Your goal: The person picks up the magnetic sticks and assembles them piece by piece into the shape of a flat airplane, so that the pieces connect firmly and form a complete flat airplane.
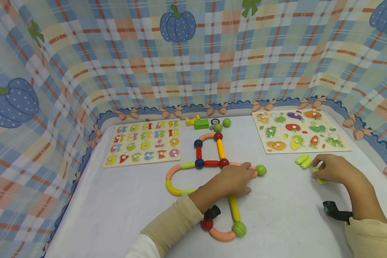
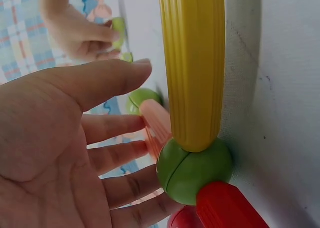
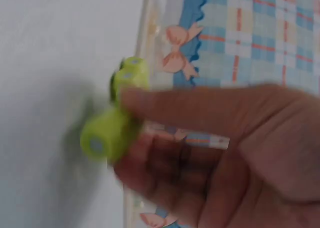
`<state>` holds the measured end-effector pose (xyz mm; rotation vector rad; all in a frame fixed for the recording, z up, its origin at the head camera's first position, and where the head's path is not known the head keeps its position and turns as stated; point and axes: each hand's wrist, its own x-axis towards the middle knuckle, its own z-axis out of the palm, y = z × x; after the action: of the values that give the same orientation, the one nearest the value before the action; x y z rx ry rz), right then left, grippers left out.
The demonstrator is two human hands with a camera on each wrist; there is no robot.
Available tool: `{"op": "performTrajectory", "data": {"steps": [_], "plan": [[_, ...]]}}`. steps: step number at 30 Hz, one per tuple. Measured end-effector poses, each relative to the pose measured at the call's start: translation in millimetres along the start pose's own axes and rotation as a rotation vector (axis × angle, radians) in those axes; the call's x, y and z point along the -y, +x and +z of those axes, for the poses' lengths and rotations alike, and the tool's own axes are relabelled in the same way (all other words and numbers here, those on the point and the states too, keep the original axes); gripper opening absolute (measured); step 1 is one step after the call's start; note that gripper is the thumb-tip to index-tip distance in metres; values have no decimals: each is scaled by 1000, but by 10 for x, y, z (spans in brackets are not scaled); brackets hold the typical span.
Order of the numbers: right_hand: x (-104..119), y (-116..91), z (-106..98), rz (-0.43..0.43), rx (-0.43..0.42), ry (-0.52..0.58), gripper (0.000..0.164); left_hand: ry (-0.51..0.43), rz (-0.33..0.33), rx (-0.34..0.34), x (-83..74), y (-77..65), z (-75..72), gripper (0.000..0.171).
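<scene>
My right hand (image 1: 333, 168) pinches a short lime-green magnetic rod (image 3: 102, 138) between thumb and fingers, at the right of the table. Beside it lie two more lime-green rods (image 1: 304, 161). My left hand (image 1: 235, 177) reaches over a figure of magnetic rods and balls, its fingers straight, their tips against a salmon rod (image 2: 156, 119). That rod runs out to a green ball (image 1: 261, 170). Near the left palm, a yellow rod (image 2: 195, 67) joins another green ball (image 2: 192, 170) and a red rod (image 2: 227, 208). The left forearm hides part of the figure.
A wooden number puzzle board (image 1: 142, 163) lies at the back left, a vegetable puzzle board (image 1: 271, 123) at the back right. Between them are a green block (image 1: 201, 124), a yellow piece (image 1: 192, 120) and loose green balls (image 1: 227, 122). A plaid curtain (image 1: 200, 71) borders the table.
</scene>
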<state>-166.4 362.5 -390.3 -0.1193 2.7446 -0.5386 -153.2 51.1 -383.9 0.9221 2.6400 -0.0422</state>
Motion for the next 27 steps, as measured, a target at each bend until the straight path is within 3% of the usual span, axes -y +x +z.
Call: {"op": "performTrajectory", "data": {"steps": [4, 8, 17, 27], "plan": [[301, -2, 102, -273, -98, 42, 28, 25, 6, 13, -14, -40, 26, 70], [576, 136, 236, -415, -164, 43, 24, 57, 25, -1, -17, -56, 28, 69], [763, 445, 406, -483, -117, 42, 25, 50, 30, -2, -25, -68, 36, 70], [771, 497, 465, -526, -143, 55, 27, 68, 28, 8, -38, -68, 37, 70]]}}
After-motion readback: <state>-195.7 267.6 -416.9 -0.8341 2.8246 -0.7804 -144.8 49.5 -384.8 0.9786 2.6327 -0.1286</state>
